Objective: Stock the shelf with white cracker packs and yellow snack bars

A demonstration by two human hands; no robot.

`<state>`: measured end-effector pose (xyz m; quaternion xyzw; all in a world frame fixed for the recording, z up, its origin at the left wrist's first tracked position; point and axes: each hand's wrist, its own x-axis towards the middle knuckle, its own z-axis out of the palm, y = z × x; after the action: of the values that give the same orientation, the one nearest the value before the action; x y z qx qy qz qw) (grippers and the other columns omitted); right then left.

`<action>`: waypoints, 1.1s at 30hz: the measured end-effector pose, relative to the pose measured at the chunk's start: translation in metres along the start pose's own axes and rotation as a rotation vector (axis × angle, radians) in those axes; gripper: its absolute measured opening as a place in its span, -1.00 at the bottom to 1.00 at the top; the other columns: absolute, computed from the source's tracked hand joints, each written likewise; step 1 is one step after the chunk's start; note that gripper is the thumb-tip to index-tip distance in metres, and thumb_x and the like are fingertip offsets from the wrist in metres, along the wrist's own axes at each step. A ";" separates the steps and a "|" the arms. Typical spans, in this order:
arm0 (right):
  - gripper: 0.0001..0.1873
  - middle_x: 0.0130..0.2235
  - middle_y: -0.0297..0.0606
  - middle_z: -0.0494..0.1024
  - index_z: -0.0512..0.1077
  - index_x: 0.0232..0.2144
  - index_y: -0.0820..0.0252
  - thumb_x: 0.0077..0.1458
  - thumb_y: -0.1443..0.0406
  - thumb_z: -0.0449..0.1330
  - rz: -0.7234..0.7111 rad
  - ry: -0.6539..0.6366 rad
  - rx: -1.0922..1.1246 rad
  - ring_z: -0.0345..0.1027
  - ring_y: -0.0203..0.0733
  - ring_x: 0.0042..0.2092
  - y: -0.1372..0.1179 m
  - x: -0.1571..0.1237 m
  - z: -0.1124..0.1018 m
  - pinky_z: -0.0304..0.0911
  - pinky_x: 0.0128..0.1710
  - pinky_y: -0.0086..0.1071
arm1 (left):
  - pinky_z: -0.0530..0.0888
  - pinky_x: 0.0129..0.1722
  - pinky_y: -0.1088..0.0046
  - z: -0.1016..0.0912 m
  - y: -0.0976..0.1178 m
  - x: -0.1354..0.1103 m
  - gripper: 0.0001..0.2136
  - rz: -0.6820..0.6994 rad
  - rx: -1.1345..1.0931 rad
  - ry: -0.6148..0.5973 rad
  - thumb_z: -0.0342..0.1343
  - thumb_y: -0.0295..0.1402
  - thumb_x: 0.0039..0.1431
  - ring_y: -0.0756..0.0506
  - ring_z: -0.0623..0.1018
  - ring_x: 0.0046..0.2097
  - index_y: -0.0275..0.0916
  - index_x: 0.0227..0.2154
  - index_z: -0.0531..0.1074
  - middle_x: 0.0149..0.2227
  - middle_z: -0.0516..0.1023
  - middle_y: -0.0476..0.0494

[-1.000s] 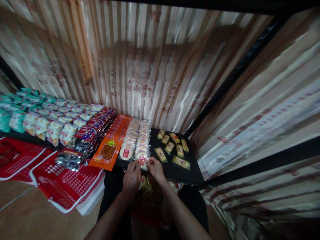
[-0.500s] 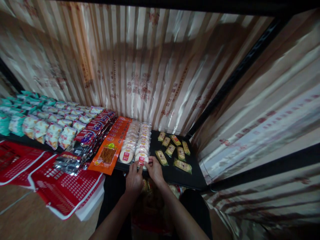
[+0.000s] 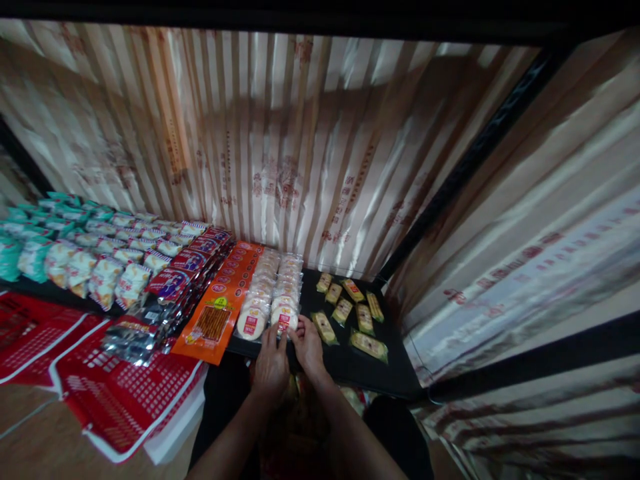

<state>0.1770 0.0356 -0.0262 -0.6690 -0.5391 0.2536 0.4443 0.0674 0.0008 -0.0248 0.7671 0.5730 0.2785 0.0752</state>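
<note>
A round white rice cracker packet with a red label stands at the front of the right-hand row of clear-wrapped crackers. My left hand holds its lower left edge, with the fingertips on the wrapper. From the right side, my right hand grips the same packet between thumb and fingers. Beside it, a second row of such crackers runs back toward the curtain. An orange bag of brown sticks lies left of the rows. Small yellow wrapped snacks are spread on the black shelf to the right.
Red baskets sit on the floor at the left below the shelf. Dark red packets, white packets and green packets fill the shelf's left part. A patterned curtain and black frame post stand behind.
The view has tilted slightly, so the shelf sits lower in the picture. Both hands stay at the front cracker packet, with little visible change in their grip.
</note>
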 end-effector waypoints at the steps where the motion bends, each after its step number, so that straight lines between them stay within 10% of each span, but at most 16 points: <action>1: -0.63 -0.32 -0.24 0.45 0.36 -0.14 0.24 -0.07 0.28 0.13 -0.005 0.009 -0.002 0.35 -0.27 -0.41 0.000 0.000 0.000 0.32 -0.34 -0.37 | 0.30 0.09 0.15 0.002 -0.001 0.001 -0.57 0.001 -0.002 0.006 -0.15 -0.55 0.09 -0.22 0.23 0.16 -0.33 0.05 0.30 0.11 0.28 -0.35; 22: -0.71 -0.17 -0.11 0.41 0.36 -0.17 0.23 0.14 0.31 -0.10 -0.252 0.109 0.053 0.36 -0.22 -0.19 -0.001 -0.050 -0.016 0.30 -0.13 -0.30 | 0.22 0.18 0.16 0.015 -0.011 -0.004 -0.51 0.063 -0.031 0.016 -0.21 -0.57 0.11 -0.21 0.05 0.28 -0.40 0.15 0.12 0.23 0.11 -0.35; 29: -0.69 -0.31 -0.19 0.51 0.42 -0.30 0.19 0.15 0.27 -0.11 -0.162 -0.061 -0.143 0.37 -0.20 -0.22 0.047 -0.105 -0.023 0.25 -0.18 -0.36 | 0.42 -0.07 0.27 0.013 0.000 -0.063 -0.80 0.170 -0.046 0.085 -0.10 -0.50 0.13 -0.14 0.44 -0.08 -0.27 -0.30 0.43 -0.24 0.46 -0.21; 33: -0.67 -0.26 -0.18 0.56 0.45 -0.26 0.19 0.13 0.33 -0.11 -0.025 -0.230 -0.273 0.41 -0.19 -0.22 0.071 -0.112 -0.010 0.23 -0.14 -0.35 | 0.39 0.00 0.23 0.033 -0.006 -0.106 -0.75 0.170 -0.004 0.020 -0.11 -0.56 0.10 -0.15 0.40 0.02 -0.26 -0.24 0.42 -0.09 0.45 -0.23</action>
<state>0.1878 -0.0753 -0.0983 -0.6830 -0.6241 0.2472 0.2878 0.0594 -0.0876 -0.0911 0.8100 0.5061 0.2924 0.0471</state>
